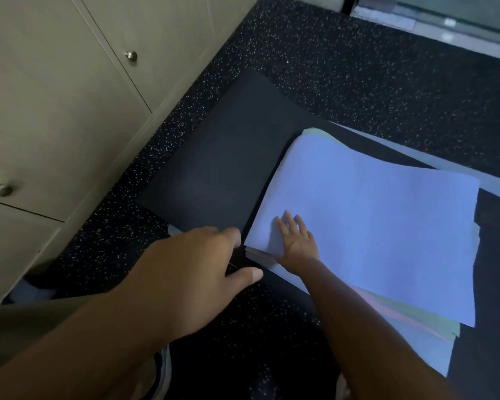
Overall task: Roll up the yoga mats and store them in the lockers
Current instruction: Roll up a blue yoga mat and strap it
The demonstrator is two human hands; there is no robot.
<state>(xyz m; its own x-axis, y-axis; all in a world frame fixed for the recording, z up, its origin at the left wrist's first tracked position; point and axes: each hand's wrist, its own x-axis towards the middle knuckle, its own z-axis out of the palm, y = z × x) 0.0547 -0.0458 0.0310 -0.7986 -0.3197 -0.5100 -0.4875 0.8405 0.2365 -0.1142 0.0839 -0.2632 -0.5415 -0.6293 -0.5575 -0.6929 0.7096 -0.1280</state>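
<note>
A pale blue yoga mat (pixel 373 215) lies on top of a stack of mats on the floor, with green and pink edges (pixel 416 321) showing beneath it. A black mat (pixel 228 145) spreads flat to its left. My right hand (pixel 296 241) lies flat with straight fingers on the blue mat near its front left corner. My left hand (pixel 197 269) hovers at the black mat's near edge beside that corner, fingers loosely bent, thumb out; I cannot see anything in it.
Beige locker doors (pixel 70 96) with round metal knobs (pixel 131 56) stand shut along the left. The floor (pixel 387 82) is black speckled rubber. A glass panel (pixel 445 18) runs along the top right. A shoe (pixel 162 370) shows below my left arm.
</note>
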